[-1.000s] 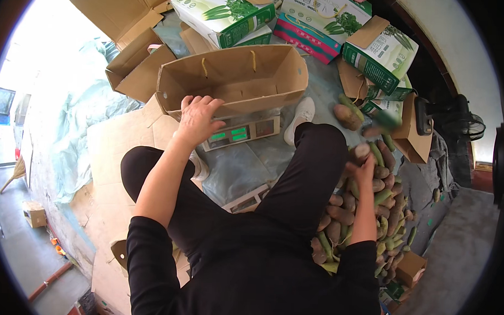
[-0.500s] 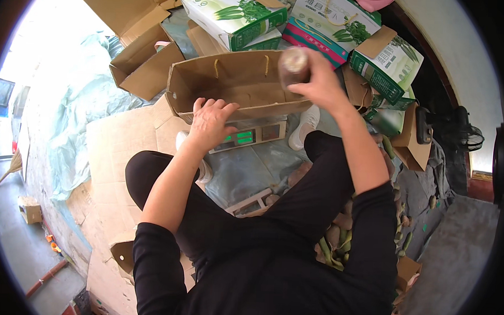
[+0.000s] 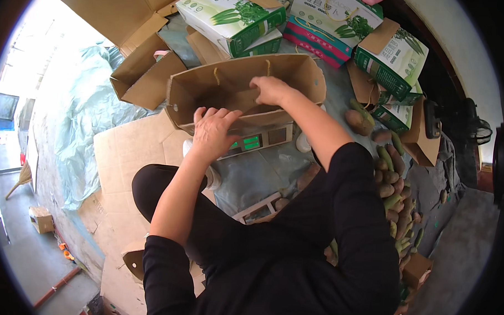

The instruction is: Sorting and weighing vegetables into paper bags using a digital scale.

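Observation:
A long brown cardboard box [image 3: 182, 94] with yellow cord handles stands tilted open in front of me. It rests on a scale [image 3: 252, 142] with a green-lit display. My left hand [image 3: 213, 133] is at the near wall, its fingers over the rim and the thumb outside, gripping it. Over the box's opening is my right hand [image 3: 270, 91], reaching in from the right with curled fingers. Whatever those fingers hold, if anything, is hidden beneath the hand.
Printed green-and-white cartons [image 3: 229, 15] are stacked at the far side, some on the right. Several brown and green root vegetables [image 3: 393, 176] lie in a heap to my right. An open small box [image 3: 143, 79] stands left, near crumpled plastic sheeting [image 3: 84, 124]. A black fan [image 3: 475, 129] stands far right.
My right hand has moved left and down into the box's opening, and the thick roundish vegetable it held is out of sight. My left hand stays on the rim. The view has shifted slightly.

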The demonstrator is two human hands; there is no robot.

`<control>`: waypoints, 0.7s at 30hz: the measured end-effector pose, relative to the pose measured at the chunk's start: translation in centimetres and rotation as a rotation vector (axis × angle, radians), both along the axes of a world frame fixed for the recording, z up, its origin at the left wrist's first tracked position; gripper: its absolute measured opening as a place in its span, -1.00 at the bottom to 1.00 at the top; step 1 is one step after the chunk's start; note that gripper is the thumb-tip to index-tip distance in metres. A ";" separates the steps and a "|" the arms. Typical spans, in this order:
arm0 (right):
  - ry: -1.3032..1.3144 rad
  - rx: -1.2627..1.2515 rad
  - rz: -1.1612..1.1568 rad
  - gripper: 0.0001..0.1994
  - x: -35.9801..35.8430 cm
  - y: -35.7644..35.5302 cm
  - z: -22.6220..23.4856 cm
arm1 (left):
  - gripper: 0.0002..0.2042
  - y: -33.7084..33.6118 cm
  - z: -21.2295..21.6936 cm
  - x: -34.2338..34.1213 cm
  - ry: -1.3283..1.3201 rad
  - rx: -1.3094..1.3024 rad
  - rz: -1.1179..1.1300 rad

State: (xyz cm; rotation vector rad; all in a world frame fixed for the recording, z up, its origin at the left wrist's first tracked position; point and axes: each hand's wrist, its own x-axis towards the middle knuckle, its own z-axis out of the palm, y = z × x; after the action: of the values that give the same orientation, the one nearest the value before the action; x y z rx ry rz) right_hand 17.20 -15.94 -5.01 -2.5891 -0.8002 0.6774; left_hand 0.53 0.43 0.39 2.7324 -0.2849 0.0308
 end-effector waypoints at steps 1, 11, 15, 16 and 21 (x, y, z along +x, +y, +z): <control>0.003 -0.004 -0.008 -0.52 0.2 -0.8 0.6 | -0.47 0.0 0.0 0.1 0.014 0.014 0.004; -0.034 0.604 -0.324 -0.58 -3.1 -17.8 9.6 | -0.50 0.2 0.1 -0.6 0.032 0.043 0.033; -0.059 0.578 -0.691 -0.62 -8.3 -29.9 2.2 | -0.50 -0.5 -0.1 -0.1 -0.022 0.110 0.007; -0.089 0.502 -0.750 -0.63 -10.3 -32.6 -0.6 | -0.50 -0.6 -0.2 0.0 -0.020 0.106 0.004; -0.008 0.043 -0.885 -0.75 -25.4 -40.4 -15.4 | -0.47 -0.7 -0.3 0.1 -0.032 0.158 -0.007</control>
State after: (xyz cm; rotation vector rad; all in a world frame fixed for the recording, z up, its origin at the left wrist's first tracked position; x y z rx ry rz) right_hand -8.16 -56.38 -20.41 -2.5320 0.3494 0.3551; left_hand 0.63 -0.28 0.12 2.8901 -0.3185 0.0516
